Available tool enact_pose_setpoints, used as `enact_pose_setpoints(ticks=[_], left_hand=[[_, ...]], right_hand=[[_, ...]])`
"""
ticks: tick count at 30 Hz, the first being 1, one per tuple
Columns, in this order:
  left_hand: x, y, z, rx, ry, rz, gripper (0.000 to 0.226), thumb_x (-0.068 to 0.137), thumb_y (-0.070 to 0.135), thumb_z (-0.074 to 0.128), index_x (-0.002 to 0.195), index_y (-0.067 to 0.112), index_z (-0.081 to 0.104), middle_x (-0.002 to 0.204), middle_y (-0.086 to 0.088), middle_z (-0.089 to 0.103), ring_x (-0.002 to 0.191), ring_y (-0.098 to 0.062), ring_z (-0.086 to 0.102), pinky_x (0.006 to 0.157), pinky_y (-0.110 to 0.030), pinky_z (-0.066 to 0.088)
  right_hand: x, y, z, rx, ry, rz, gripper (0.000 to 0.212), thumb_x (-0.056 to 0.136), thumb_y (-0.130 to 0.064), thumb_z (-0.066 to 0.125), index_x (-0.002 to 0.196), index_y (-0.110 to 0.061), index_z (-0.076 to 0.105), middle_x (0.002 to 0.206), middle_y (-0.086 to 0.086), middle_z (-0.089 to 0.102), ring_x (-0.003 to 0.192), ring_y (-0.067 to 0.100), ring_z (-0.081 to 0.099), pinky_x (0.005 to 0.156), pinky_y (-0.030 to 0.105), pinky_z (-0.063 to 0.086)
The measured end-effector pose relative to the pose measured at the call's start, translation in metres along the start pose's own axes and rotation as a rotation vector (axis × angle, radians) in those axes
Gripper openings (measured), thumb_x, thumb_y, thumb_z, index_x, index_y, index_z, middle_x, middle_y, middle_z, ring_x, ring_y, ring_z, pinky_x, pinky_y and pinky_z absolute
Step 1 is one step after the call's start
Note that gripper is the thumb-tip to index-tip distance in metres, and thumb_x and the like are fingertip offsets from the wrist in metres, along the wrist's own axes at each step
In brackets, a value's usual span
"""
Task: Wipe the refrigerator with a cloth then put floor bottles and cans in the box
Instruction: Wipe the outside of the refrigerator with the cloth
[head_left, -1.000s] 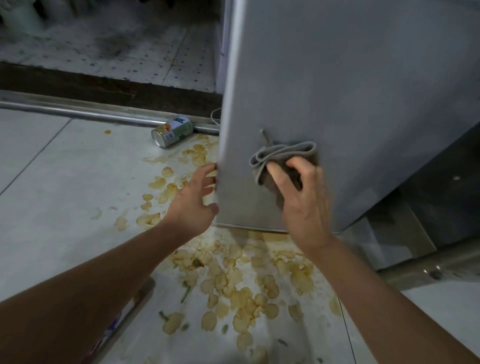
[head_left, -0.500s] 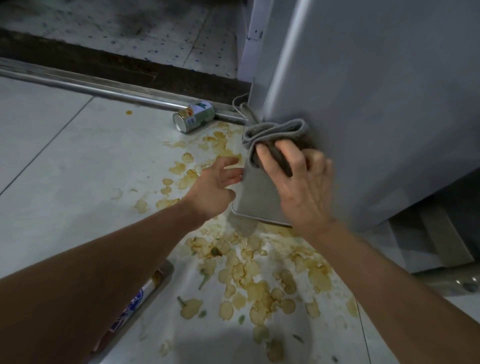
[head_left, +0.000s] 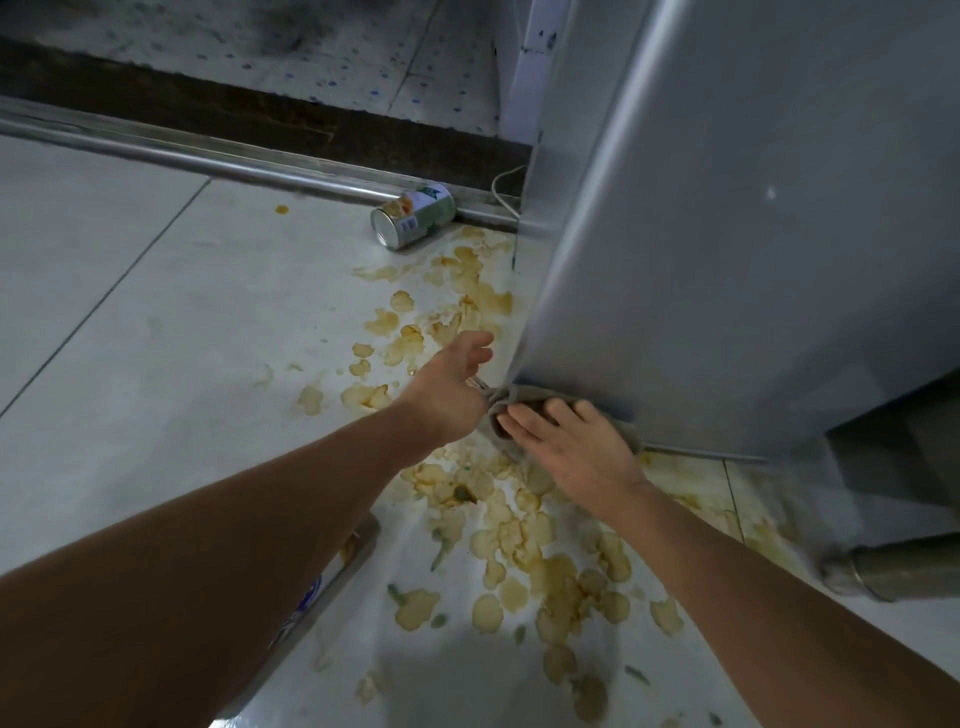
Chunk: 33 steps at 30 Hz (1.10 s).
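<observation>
The right half of the view is filled by the grey refrigerator (head_left: 753, 208), whose top and right side are cut off by the frame, so that only its lower body and bottom corner are seen. The pale tiled floor (head_left: 130, 312) is spread beneath it and is covered near the corner with a yellow-brown spill (head_left: 519, 530) of flat, chip-like pieces; what exactly these are cannot be made out. A metal threshold rail (head_left: 208, 158) is laid across the floor behind. At the lower left, a long flat object with blue print (head_left: 332, 577) is mostly hidden under the left forearm and cannot be identified. A dull metal cylinder (head_left: 893, 569) is cut off at the right edge. The grey cloth (head_left: 519, 397) is pressed against the refrigerator's bottom edge, at its near corner, bunched and creased, largely concealed beneath the right hand (head_left: 566, 441), whose fingers are laid flat and slightly spread over it. The left hand (head_left: 452, 384) is held just beside the cloth with fingers loosely apart; whether the cloth's end is pinched by it cannot be told. A tin can (head_left: 413, 215) with a green and white label is lying on its side against the rail, well apart from both hands.
</observation>
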<state>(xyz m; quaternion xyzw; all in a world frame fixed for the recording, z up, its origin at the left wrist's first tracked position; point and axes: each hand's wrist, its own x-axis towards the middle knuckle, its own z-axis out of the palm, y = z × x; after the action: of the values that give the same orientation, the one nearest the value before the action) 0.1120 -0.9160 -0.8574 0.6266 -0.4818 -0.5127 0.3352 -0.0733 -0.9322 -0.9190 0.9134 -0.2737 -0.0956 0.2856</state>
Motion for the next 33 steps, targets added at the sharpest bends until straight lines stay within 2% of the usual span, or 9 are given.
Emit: enact_pose_setpoints(ticks=[4,7,11,14,18,21,26,30,33], left_hand=[[-0.001,0.007,0.008,0.024,-0.006,0.051,0.079,0.077,-0.015,0.047,0.141,0.028,0.031,0.147,0.003,0.038,0.135,-0.013,0.033,0.095,-0.027,0.037],[-0.001,0.012,0.012,0.034,0.019,0.079,0.079,0.074,-0.018,0.044,0.138,0.028,0.036,0.142,0.003,0.043,0.133,-0.011,0.035,0.096,-0.028,0.037],[-0.002,0.015,0.022,0.003,0.065,0.091,0.07,0.072,-0.02,0.044,0.123,0.027,0.045,0.129,0.001,0.052,0.126,-0.013,0.044,0.098,-0.03,0.04],[-0.002,0.014,0.029,-0.025,0.108,0.077,0.069,0.072,-0.02,0.044,0.121,0.028,0.043,0.121,0.006,0.054,0.121,-0.011,0.048,0.096,-0.034,0.046],[-0.005,0.016,0.039,-0.011,0.15,0.068,0.076,0.072,-0.018,0.047,0.131,0.028,0.036,0.118,0.01,0.051,0.114,-0.009,0.047,0.085,-0.034,0.05],[-0.005,0.018,0.045,-0.028,0.158,0.056,0.076,0.075,-0.017,0.049,0.134,0.028,0.032,0.115,0.012,0.047,0.106,-0.007,0.047,0.066,-0.018,0.044],[-0.003,0.015,0.049,-0.006,0.195,0.037,0.078,0.075,-0.016,0.051,0.132,0.032,0.031,0.113,0.013,0.048,0.106,-0.007,0.047,0.06,-0.017,0.044],[-0.001,0.013,0.055,0.076,0.265,0.035,0.077,0.074,-0.01,0.055,0.132,0.033,0.029,0.113,0.012,0.054,0.097,-0.011,0.054,0.071,-0.035,0.056],[0.0,0.013,0.059,0.078,0.274,0.019,0.076,0.075,-0.008,0.057,0.134,0.031,0.028,0.117,0.008,0.057,0.089,-0.011,0.057,0.068,-0.033,0.054]], right_hand=[[-0.019,0.035,-0.018,0.049,0.247,0.138,0.056,0.08,-0.018,0.063,0.134,-0.023,0.051,0.13,-0.006,0.042,0.089,0.021,0.045,0.068,0.035,0.045],[-0.04,0.063,-0.029,0.007,0.52,0.307,0.038,0.094,-0.012,0.045,0.128,-0.027,0.056,0.127,-0.004,0.041,0.084,0.024,0.043,0.069,0.039,0.036],[-0.044,0.077,-0.027,0.026,0.601,0.376,0.037,0.098,-0.013,0.041,0.127,-0.03,0.057,0.126,-0.003,0.041,0.087,0.024,0.043,0.068,0.039,0.037],[-0.049,0.064,-0.007,0.053,0.403,0.236,0.047,0.089,-0.012,0.049,0.133,-0.03,0.051,0.132,-0.005,0.042,0.094,0.024,0.04,0.075,0.04,0.035],[-0.063,0.05,0.013,0.081,-0.325,-0.073,0.07,0.093,-0.014,0.045,0.15,-0.022,0.004,0.153,-0.006,0.012,0.123,0.024,0.029,0.097,0.04,0.03],[-0.072,0.059,0.006,0.048,-0.198,0.0,0.069,0.088,-0.015,0.05,0.148,-0.023,0.018,0.148,-0.006,0.025,0.116,0.024,0.038,0.093,0.04,0.035],[-0.099,0.098,0.003,0.079,0.517,0.333,0.039,0.095,-0.007,0.039,0.126,-0.028,0.053,0.124,-0.003,0.042,0.088,0.023,0.044,0.07,0.038,0.035],[-0.102,0.086,0.026,0.124,0.405,0.314,0.042,0.085,-0.008,0.051,0.12,-0.031,0.057,0.12,0.001,0.041,0.09,0.025,0.042,0.071,0.038,0.041],[-0.115,0.077,0.045,0.177,-0.115,0.03,0.056,0.08,-0.01,0.06,0.132,-0.025,0.046,0.138,0.0,0.04,0.107,0.027,0.045,0.082,0.041,0.042]])
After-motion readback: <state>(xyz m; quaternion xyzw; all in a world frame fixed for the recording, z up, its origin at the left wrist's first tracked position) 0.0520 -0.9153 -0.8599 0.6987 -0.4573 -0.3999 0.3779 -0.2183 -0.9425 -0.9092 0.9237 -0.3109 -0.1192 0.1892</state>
